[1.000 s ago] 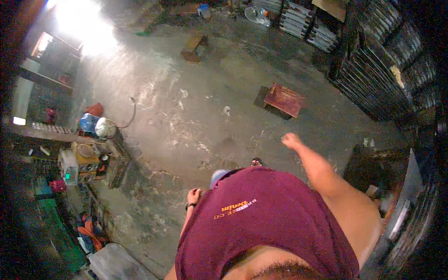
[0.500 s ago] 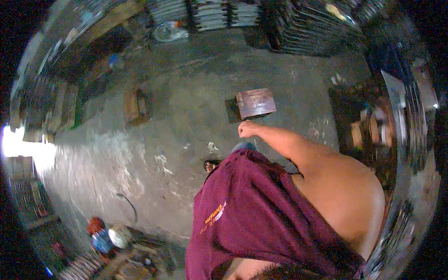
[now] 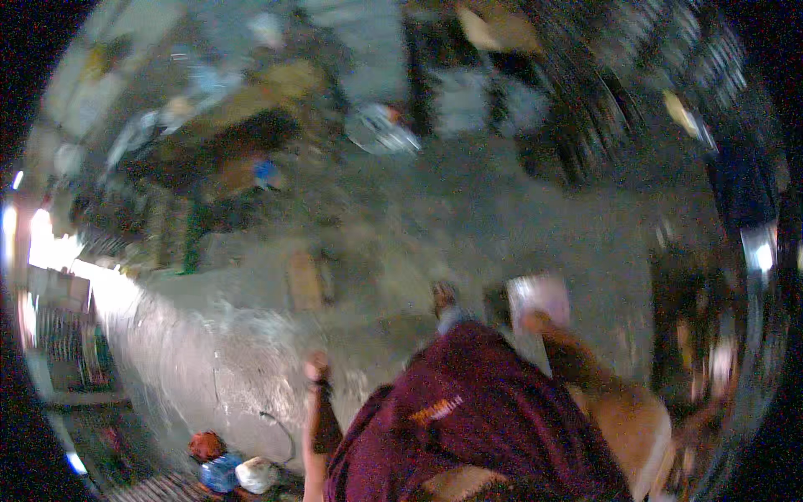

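Observation:
My right hand is in front of the near edge of a pale, shiny box-shaped block. Whether it touches or merely overlaps the block cannot be made out, because motion smears its fingers. A dark patch shows along the block's left side. Out to the left, over the floor, is my left hand with a dark band at the wrist; no object shows in it, and its fingers are blurred. Between my hands, a foot steps out ahead of the maroon shirt.
On the floor ahead lies a brownish block. Red, blue and white bundles sit at lower left near a dark curved hose or cord. A round, shiny basin-like thing stands at the back. Blurred stacked goods line the right side.
The view has swung, so the floor things appear lower and further right. My left hand has come into view. My right hand now overlaps the block, and a foot is out in front.

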